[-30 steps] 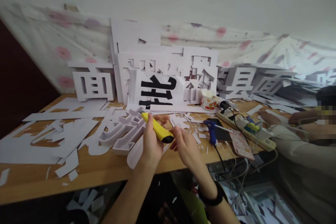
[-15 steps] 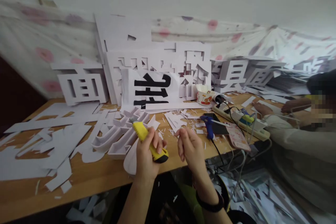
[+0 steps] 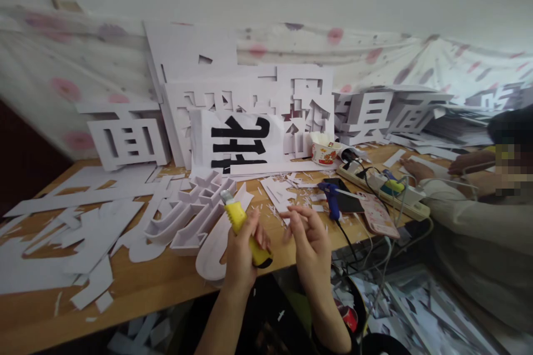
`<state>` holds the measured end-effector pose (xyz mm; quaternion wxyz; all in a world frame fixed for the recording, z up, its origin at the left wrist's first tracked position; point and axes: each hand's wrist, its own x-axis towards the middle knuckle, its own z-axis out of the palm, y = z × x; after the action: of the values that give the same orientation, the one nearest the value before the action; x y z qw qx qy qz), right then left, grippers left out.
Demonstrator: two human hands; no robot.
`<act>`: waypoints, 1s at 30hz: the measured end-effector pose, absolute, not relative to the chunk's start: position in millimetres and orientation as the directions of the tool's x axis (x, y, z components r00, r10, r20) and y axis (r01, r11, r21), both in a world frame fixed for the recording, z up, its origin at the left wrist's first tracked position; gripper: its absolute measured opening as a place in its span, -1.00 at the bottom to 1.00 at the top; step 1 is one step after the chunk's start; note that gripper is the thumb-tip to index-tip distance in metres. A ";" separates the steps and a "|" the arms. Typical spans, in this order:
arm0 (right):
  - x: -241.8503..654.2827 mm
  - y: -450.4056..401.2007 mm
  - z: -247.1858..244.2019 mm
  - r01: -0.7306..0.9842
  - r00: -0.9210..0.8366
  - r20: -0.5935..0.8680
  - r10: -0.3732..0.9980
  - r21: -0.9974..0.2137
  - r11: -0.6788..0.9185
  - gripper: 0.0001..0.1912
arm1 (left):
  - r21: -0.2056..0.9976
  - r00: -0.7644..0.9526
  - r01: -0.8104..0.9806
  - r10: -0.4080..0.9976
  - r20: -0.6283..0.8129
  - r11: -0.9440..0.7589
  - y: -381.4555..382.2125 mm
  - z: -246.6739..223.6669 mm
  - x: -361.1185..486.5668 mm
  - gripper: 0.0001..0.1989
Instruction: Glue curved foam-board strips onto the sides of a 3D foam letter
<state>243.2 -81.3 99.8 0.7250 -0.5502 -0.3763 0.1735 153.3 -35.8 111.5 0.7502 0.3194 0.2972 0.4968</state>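
A yellow utility knife [image 3: 237, 216] is wrapped in the fingers of my left hand [image 3: 244, 252], its grey tip pointing up and to the left. To the right of it, my right hand [image 3: 310, 238] hovers over the table's front edge with fingers loosely apart; I see nothing held in it. Left of the knife lies a hollow white foam-board character [image 3: 195, 216] with raised walls. A rounded white board piece [image 3: 210, 258] pokes out under it, partly behind my left hand.
A blue glue gun [image 3: 332, 199] lies by a dark phone and a patterned phone [image 3: 378, 215]. Behind them are a power strip [image 3: 403, 205] and paper bowl [image 3: 325, 151]. White offcuts [image 3: 87, 233] cover the table's left. At right, a co-worker's arms [image 3: 449, 199] rest on the table.
My left hand and the knife have shifted slightly right and down. My right hand has moved a little right, and its fingers have spread from a pinch.
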 end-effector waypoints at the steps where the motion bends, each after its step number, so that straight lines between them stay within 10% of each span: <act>1: 241.3 -83.5 97.7 0.141 0.670 0.316 0.672 -0.943 0.302 -0.76 | 0.786 0.309 -0.554 0.944 -0.112 0.275 -36.3 111.3 153.3 -0.47; 15: 244.0 -83.6 79.3 0.198 0.669 0.403 0.624 -0.906 0.374 -0.67 | 0.848 0.346 -0.482 0.937 -0.046 0.220 -38.3 110.0 145.4 -0.54; 24: 358.3 -121.8 46.2 0.496 0.844 0.458 0.279 -0.865 -0.080 -0.64 | 0.824 0.331 -0.515 0.941 -0.063 0.236 -39.6 107.6 142.0 -0.60; 30: 471.1 -97.6 63.1 0.668 0.744 0.369 0.557 -0.442 -0.599 -0.57 | 0.738 0.380 -0.603 0.922 -0.067 0.303 -38.8 106.9 134.9 -0.55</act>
<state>471.1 -97.6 63.1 0.2862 -0.8889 -0.3446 -0.0964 134.9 -38.8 106.9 0.7672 0.3187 0.2503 0.4971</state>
